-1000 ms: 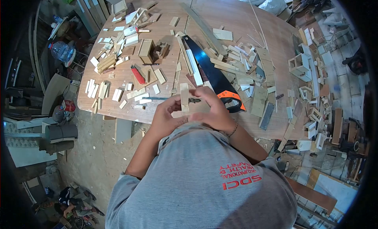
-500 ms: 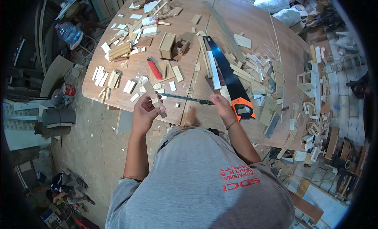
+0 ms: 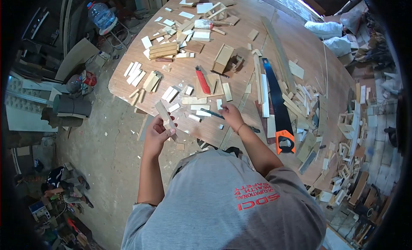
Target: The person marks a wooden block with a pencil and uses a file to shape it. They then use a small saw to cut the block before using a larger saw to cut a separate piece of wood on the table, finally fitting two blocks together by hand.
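Observation:
My left hand (image 3: 159, 132) is closed around a narrow strip of wood (image 3: 162, 109), held tilted over the table's near edge. To the right, my right hand (image 3: 233, 117) reaches over the table with its fingertips at the near end of a small pale wood block (image 3: 219, 104). Whether the fingers grip that block is not clear. Beneath this hand lies a slim dark tool (image 3: 211, 114), partly covered, its black handle (image 3: 254, 129) showing beyond the wrist. A short white round piece (image 3: 195, 117) and several cut blocks lie between the hands.
A handsaw (image 3: 279, 108) with an orange handle lies to the right beside long wood strips. A red utility knife (image 3: 202, 80) rests on a thin board, near a small wooden box (image 3: 222, 58). Scrap wood covers the table's right side. A person (image 3: 64, 187) sits at the lower left.
My right hand has moved left and forward to the small pale block. My left hand still holds the wood strip. The view has shifted, so the table's things appear further right and lower.

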### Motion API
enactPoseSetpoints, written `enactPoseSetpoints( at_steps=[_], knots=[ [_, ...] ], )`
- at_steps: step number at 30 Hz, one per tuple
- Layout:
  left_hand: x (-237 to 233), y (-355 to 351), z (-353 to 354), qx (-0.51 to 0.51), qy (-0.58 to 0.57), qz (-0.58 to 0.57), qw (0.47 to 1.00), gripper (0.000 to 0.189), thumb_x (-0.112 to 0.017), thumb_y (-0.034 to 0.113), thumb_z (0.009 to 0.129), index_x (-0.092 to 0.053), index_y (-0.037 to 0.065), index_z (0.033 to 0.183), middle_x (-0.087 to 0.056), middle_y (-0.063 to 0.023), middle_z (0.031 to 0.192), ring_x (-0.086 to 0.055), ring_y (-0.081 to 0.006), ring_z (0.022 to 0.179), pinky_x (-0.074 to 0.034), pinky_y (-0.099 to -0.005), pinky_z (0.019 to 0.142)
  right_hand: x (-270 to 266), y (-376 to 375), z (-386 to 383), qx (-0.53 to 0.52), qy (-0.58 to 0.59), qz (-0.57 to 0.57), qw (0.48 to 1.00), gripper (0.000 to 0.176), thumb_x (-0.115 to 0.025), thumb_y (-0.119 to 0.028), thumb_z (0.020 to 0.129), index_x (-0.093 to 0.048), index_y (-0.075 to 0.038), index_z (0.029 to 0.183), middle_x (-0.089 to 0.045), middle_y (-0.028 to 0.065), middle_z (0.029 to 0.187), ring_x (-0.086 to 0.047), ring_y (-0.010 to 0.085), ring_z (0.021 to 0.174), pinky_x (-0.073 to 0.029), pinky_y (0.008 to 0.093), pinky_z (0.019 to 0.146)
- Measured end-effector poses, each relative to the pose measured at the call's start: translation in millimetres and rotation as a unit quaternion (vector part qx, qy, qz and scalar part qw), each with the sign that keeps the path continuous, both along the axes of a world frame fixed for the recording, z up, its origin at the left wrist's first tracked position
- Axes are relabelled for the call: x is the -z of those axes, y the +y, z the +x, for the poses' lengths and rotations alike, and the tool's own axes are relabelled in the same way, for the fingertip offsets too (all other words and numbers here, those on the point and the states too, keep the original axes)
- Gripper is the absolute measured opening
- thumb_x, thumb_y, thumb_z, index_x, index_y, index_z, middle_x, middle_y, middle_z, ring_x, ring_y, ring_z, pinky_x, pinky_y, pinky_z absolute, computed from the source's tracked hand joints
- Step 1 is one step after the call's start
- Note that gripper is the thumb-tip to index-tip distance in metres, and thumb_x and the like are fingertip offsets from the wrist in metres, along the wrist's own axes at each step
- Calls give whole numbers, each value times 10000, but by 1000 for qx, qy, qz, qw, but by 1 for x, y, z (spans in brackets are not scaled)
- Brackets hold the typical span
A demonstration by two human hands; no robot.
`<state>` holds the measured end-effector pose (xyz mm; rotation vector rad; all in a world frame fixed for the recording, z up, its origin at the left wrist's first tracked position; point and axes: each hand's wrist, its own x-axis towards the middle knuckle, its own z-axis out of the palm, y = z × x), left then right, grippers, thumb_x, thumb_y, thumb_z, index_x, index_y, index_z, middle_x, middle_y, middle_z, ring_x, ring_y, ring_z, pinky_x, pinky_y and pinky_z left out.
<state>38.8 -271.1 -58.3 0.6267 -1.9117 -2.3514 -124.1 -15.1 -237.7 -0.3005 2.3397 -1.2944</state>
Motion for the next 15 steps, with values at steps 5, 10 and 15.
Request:
enactPoseSetpoints(
  at_steps=[5,10,15],
  knots=[
    [-3,-9,10,-32,33,39,998,580,-777,199,732,-521,-16,1207,-600,-95,1058,-608,-201,934,-483,-321,812,1,-41,-33,-2,120,108,987,299,-677,-272,788,-654,-93,1026,-616,121,1015,-601,290,960,-481,403,825],
    [9,-19,16,-36,37,27,998,573,-774,184,730,-521,-17,1203,-603,-90,1052,-610,-194,938,-494,-320,792,1,-49,-60,14,190,200,961,340,-666,-279,796,-621,-133,1100,-580,107,1147,-550,290,1082,-464,417,881],
    [0,-18,-3,-24,-10,71,997,525,-759,124,722,-535,-15,1176,-607,-76,1032,-602,-172,941,-493,-318,811,13,-44,-109,53,197,284,937,406,-629,-289,817,-564,-127,1184,-568,112,1183,-534,326,1105,-445,453,920]
  ],
)
